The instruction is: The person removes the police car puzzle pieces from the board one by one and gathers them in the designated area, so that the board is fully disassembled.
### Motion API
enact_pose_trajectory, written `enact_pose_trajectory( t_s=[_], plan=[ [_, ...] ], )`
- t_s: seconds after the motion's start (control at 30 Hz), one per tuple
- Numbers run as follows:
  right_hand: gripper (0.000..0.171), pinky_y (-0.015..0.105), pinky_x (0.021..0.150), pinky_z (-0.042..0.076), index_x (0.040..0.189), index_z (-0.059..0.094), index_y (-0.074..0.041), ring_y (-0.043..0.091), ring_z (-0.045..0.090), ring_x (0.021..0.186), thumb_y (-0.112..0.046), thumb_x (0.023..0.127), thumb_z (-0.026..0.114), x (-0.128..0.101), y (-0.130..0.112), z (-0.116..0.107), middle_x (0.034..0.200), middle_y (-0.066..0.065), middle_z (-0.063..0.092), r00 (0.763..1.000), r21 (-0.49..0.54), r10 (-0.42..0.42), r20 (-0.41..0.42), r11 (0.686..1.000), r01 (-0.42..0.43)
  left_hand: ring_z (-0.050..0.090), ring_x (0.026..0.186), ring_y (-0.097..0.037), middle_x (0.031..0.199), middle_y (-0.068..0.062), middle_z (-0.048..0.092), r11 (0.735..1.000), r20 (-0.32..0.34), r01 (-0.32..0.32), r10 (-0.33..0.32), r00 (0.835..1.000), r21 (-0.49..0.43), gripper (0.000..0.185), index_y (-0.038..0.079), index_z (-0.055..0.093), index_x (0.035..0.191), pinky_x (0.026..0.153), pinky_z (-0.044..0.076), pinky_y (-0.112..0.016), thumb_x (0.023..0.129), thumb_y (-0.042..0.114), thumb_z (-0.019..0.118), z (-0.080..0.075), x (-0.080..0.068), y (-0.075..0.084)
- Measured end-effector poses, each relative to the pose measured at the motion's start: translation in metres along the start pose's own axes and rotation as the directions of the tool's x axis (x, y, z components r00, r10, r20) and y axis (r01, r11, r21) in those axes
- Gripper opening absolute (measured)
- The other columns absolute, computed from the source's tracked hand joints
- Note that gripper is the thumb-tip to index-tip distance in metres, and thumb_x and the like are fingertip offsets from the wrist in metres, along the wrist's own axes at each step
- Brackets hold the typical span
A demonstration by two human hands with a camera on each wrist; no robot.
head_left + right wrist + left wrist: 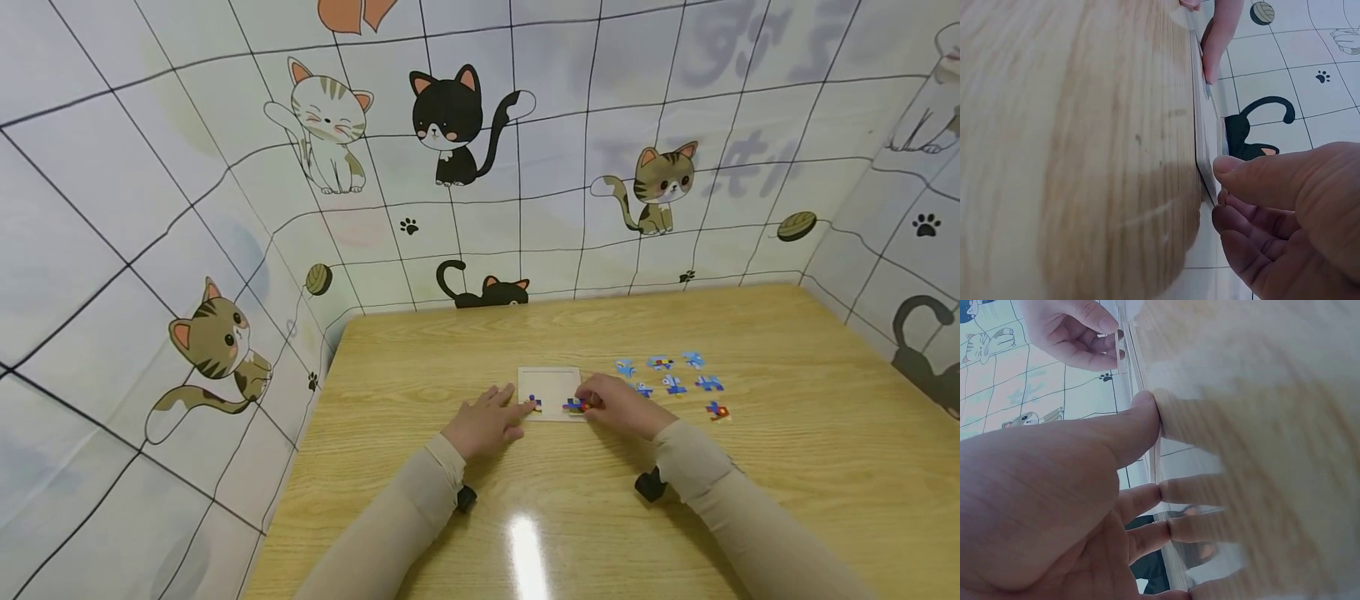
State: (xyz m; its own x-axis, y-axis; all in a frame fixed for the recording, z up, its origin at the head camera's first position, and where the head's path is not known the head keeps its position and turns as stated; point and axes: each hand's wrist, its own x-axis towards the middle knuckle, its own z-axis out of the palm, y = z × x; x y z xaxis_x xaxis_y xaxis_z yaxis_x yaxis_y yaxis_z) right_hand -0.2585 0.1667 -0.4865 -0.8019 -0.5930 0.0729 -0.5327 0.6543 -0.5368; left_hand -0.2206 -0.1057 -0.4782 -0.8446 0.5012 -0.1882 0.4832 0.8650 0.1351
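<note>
A square, pale puzzle tray [551,382] lies flat on the table between the two hands. My left hand [486,423] rests at its left edge with fingers spread. The left index finger touches a small blue jigsaw piece [533,400] in the tray's lower left corner. Between thumb and fingers, my right hand [624,405] pinches a colourful jigsaw piece [574,406] over the lower right of the tray. From the right wrist view, this piece appears edge-on as a thin plate [1220,134], close over the tray [1206,125].
Several loose jigsaw pieces [672,384] lie in rough rows to the right of the tray, with a red and blue piece [717,411] nearest me. The wooden table [405,358] meets a cat-printed wall covering [555,183] at the back and sides.
</note>
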Motion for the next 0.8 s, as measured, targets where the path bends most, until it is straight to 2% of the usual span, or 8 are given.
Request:
enact_pose_trajectory(
  t_s=[0.13, 0.3, 0.8],
  plan=[
    [0.028, 0.035, 0.075, 0.049, 0.114, 0.064, 0.001, 0.015, 0.055, 0.083, -0.003, 0.087, 0.069, -0.005, 0.006, -0.001, 0.099, 0.007, 0.062, 1.000, -0.029, -0.023, -0.019, 0.999, 0.023, 0.022, 0.146, -0.034, 0.160, -0.007, 0.020, 1.000, -0.005, -0.003, 0.003, 1.000, 0.012, 0.052, 0.039, 0.029, 0.151, 0.102, 0.033, -0.067, 0.101, 0.043, 0.044, 0.000, 0.000, 0.000],
    [0.032, 0.037, 0.076, 0.048, 0.119, 0.062, 0.003, 0.015, 0.051, 0.082, -0.002, 0.088, 0.068, -0.015, 0.013, -0.003, 0.098, 0.006, 0.061, 1.000, -0.032, 0.005, -0.018, 0.999, -0.005, 0.022, 0.145, -0.035, 0.160, -0.007, 0.021, 1.000, -0.010, -0.013, 0.013, 1.000, 0.023, 0.052, 0.038, 0.029, 0.151, 0.101, 0.033, -0.067, 0.101, 0.042, 0.043, 0.001, 0.000, -0.001],
    [0.031, 0.037, 0.077, 0.050, 0.118, 0.063, -0.002, 0.015, 0.057, 0.088, -0.007, 0.088, 0.069, -0.039, 0.027, -0.016, 0.100, 0.004, 0.062, 0.997, -0.042, 0.073, -0.038, 0.996, -0.075, 0.022, 0.145, -0.034, 0.160, -0.008, 0.020, 1.000, -0.015, -0.009, 0.009, 1.000, -0.002, 0.052, 0.037, 0.030, 0.151, 0.102, 0.032, -0.067, 0.101, 0.041, 0.044, -0.001, -0.003, 0.002]
  ],
)
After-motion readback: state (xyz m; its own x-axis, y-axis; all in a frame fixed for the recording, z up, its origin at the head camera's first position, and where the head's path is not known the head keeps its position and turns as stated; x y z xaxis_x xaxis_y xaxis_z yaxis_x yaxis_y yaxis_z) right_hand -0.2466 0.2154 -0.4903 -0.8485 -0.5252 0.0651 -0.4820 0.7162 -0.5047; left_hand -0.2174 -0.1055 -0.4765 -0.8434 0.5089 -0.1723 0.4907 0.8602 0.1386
